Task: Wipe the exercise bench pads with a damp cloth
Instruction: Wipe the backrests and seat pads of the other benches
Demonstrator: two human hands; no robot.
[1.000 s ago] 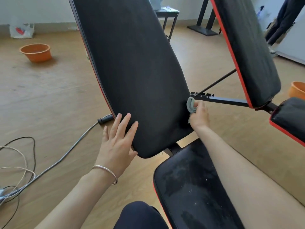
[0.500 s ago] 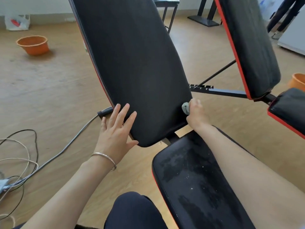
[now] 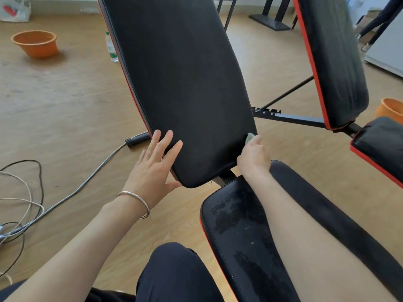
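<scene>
The black back pad [image 3: 181,83] with red edging leans upright in the middle of the view. My left hand [image 3: 153,168] lies flat, fingers spread, on its lower left corner. At the pad's lower right edge, my right hand [image 3: 253,159] is closed around a small grey-green cloth [image 3: 249,137], of which only a tip shows above the fingers. Below it, the black seat pad [image 3: 239,232] shows damp streaks and white specks; my right forearm crosses over it.
A second bench's back pad [image 3: 333,62] and seat pad [image 3: 379,144] stand at the right, joined by a black metal frame [image 3: 290,118]. Cables [image 3: 32,203] lie on the wooden floor at left. An orange basin [image 3: 35,43], a plastic bottle [image 3: 111,49] and another orange basin [image 3: 390,109] sit farther off.
My right hand with the cloth has slid down the back pad's right edge toward its lower corner. The left hand stays on the lower left corner.
</scene>
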